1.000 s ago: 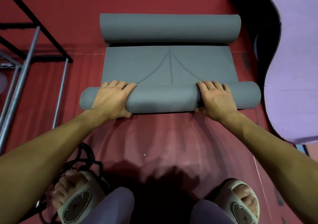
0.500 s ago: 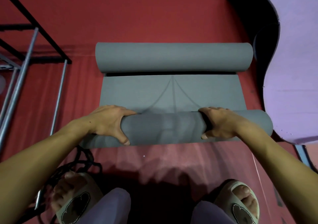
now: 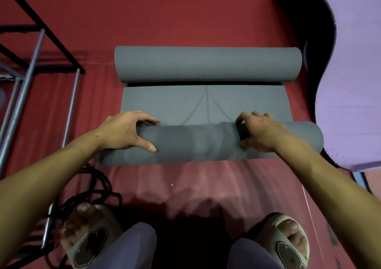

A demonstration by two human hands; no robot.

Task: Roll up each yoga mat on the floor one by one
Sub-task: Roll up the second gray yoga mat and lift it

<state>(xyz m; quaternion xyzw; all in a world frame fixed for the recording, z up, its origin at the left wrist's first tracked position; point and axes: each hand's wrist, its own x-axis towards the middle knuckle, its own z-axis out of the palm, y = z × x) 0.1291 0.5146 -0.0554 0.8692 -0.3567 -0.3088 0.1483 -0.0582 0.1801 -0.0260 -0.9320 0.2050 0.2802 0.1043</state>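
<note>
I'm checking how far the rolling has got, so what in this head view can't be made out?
- Near roll of the grey mat: its surface is motion-blurred, and the left hand and right hand cover parts of it.
- Gap under the far roll: in dark shadow.
- Purple mat: cut off by the right and top edges; its full extent is unknown.
- Metal rack: cut off by the left edge.

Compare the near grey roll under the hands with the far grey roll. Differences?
1. Both hands, left hand and right hand, grip the near roll; nothing touches the far roll.
2. The near roll is blurred; the far roll is sharp.
3. The near roll sits further right than the far roll, next to the purple mat.

Shared: both are grey, lie crosswise on the red floor and are joined by the same flat strip of mat.
</note>
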